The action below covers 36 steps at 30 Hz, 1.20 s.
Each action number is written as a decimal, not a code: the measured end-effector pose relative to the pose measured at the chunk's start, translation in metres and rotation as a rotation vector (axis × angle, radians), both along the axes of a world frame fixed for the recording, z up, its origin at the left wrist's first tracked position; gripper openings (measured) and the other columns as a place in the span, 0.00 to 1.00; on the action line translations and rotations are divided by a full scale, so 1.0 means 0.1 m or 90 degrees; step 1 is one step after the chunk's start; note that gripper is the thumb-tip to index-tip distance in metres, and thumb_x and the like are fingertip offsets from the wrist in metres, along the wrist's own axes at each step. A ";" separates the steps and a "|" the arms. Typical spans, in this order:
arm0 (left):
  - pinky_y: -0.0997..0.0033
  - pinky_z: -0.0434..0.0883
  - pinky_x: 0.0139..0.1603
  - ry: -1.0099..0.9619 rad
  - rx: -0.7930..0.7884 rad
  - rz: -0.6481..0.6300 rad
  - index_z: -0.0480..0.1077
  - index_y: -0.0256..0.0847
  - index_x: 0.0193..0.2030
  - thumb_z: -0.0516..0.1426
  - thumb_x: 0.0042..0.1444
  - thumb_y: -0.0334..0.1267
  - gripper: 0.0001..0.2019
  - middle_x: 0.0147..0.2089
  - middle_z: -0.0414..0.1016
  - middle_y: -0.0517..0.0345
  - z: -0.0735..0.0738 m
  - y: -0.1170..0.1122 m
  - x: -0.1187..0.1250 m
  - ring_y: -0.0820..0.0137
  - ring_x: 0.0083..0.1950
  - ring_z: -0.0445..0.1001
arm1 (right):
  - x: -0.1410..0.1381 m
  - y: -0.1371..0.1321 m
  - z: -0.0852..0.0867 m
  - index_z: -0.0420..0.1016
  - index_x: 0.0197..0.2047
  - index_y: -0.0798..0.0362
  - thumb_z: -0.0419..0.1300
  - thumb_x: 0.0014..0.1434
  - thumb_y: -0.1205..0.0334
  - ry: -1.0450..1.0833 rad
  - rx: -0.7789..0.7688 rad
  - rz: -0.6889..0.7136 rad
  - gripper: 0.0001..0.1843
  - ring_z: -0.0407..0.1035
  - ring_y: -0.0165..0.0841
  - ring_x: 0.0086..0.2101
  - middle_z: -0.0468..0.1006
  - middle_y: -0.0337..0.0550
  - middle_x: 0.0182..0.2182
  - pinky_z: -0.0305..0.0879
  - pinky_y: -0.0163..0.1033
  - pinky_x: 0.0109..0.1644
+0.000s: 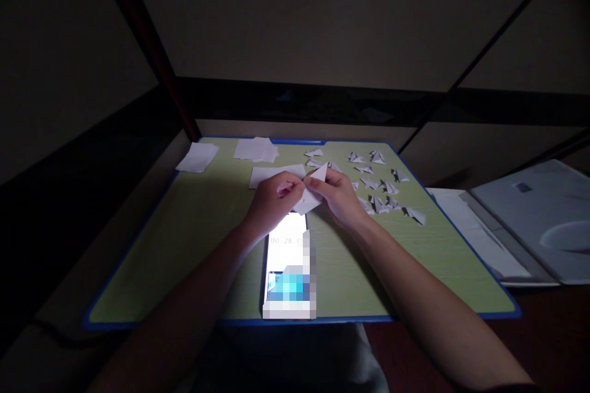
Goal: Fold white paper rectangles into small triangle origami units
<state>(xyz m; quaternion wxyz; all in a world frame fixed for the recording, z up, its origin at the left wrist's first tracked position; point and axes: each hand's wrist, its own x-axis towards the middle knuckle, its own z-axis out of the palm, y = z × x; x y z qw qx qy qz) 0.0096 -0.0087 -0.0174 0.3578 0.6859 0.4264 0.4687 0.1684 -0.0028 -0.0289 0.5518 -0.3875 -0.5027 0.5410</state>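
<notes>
Over a green tabletop (193, 245) in a dim room, left hand (273, 198) and right hand (340, 194) both pinch 1 folded paper piece (311, 191) above a lit phone (286, 258).

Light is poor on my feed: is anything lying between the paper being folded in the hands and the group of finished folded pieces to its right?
Nothing visible does. The paper is held by both hands above the lit phone, and the green board between it and the folded pieces looks bare.
</notes>
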 end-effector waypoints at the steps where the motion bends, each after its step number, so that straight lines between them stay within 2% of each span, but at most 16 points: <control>1: 0.76 0.70 0.28 0.001 0.002 -0.001 0.71 0.39 0.31 0.58 0.55 0.36 0.04 0.29 0.79 0.57 0.00 0.00 0.00 0.72 0.30 0.76 | 0.00 0.00 0.00 0.79 0.29 0.52 0.71 0.47 0.56 -0.001 -0.001 0.001 0.10 0.65 0.29 0.25 0.77 0.37 0.26 0.57 0.37 0.30; 7: 0.76 0.70 0.29 0.000 0.008 -0.008 0.71 0.39 0.32 0.57 0.55 0.35 0.04 0.31 0.79 0.57 0.02 -0.01 0.00 0.72 0.30 0.76 | 0.00 0.00 0.03 0.77 0.27 0.51 0.70 0.48 0.56 0.011 -0.004 -0.018 0.09 0.60 0.28 0.24 0.72 0.36 0.23 0.52 0.36 0.28; 17: 0.76 0.67 0.28 0.024 0.042 0.003 0.71 0.39 0.31 0.57 0.56 0.37 0.06 0.29 0.78 0.57 0.02 -0.01 0.01 0.73 0.29 0.74 | -0.02 -0.03 0.03 0.77 0.28 0.52 0.70 0.49 0.54 -0.014 0.008 -0.005 0.11 0.59 0.27 0.23 0.73 0.36 0.23 0.51 0.36 0.27; 25: 0.77 0.67 0.27 0.026 0.027 0.024 0.68 0.40 0.28 0.56 0.55 0.33 0.05 0.27 0.76 0.60 0.06 -0.02 0.01 0.73 0.28 0.73 | 0.02 0.01 0.02 0.72 0.23 0.51 0.68 0.52 0.48 -0.049 0.021 -0.028 0.18 0.56 0.27 0.22 0.65 0.34 0.18 0.49 0.36 0.26; 36: 0.76 0.67 0.28 0.036 0.035 0.029 0.71 0.39 0.30 0.57 0.56 0.34 0.05 0.28 0.77 0.59 0.04 -0.02 0.01 0.73 0.28 0.73 | -0.01 -0.03 0.03 0.74 0.21 0.51 0.66 0.55 0.52 -0.060 0.040 -0.023 0.15 0.56 0.27 0.21 0.65 0.34 0.17 0.48 0.37 0.27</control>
